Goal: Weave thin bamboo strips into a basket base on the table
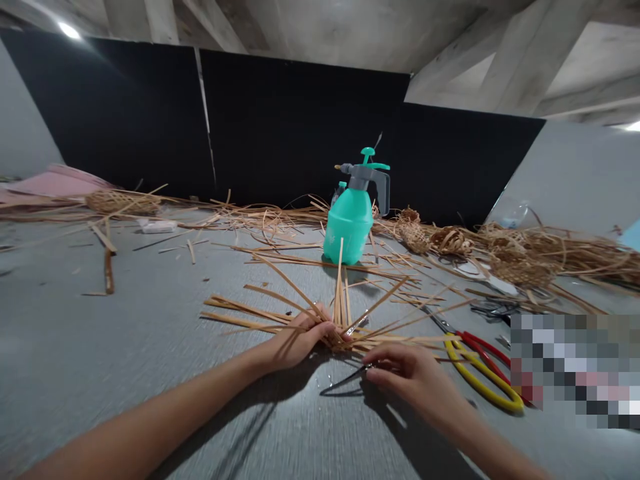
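A small woven start of bamboo strips (pixel 340 320) lies on the grey table (pixel 100 347), with its strips fanning outward and a few standing upright. My left hand (pixel 295 341) is closed on its woven centre, pressing it down. My right hand (pixel 407 377) rests on the table just to the right, with its fingers pinched on a thin dark pointed tool (pixel 347 380) that lies along the surface toward the left.
A teal spray bottle (pixel 353 217) stands behind the weave. Scissors with red and yellow handles (pixel 475 367) lie to the right. Loose bamboo strips and small woven baskets (pixel 515 257) pile along the back edge by the black wall. A blurred patch covers the right.
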`<state>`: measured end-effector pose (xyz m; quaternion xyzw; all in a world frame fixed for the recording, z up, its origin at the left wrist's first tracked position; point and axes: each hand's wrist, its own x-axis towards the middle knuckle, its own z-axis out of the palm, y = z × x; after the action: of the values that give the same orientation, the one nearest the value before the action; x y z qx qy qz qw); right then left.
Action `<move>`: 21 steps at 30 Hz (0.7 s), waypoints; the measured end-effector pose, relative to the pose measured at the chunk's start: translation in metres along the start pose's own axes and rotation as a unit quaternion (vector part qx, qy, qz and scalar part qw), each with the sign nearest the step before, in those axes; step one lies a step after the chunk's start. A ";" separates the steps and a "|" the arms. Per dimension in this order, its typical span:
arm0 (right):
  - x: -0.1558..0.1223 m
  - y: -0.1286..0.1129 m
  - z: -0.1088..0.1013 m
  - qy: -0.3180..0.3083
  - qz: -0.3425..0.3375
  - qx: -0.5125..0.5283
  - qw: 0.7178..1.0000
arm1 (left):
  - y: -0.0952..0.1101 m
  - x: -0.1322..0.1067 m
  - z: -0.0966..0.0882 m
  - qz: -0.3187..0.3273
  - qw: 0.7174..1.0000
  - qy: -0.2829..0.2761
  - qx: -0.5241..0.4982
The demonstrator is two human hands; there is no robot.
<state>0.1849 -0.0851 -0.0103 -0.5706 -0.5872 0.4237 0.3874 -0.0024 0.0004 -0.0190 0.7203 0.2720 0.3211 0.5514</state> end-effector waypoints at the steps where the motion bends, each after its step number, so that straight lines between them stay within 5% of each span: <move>1: 0.000 0.001 -0.003 0.014 0.016 0.005 1.000 | 0.000 0.000 0.001 -0.003 1.000 -0.009 -0.030; 5: -0.001 0.008 -0.015 0.068 0.055 0.039 0.995 | 0.000 0.001 0.004 0.000 0.995 -0.021 -0.102; 11: -0.007 0.014 -0.027 0.113 0.058 0.041 0.991 | 0.004 -0.001 0.003 -0.002 0.996 -0.025 -0.080; 21: -0.020 0.004 -0.028 0.246 -0.015 -0.044 0.968 | 0.005 0.000 -0.001 0.007 1.000 -0.019 0.006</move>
<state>0.2130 -0.1035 -0.0038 -0.6646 -0.5006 0.2387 0.5008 -0.0027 -0.0004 -0.0137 0.7316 0.2587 0.3094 0.5497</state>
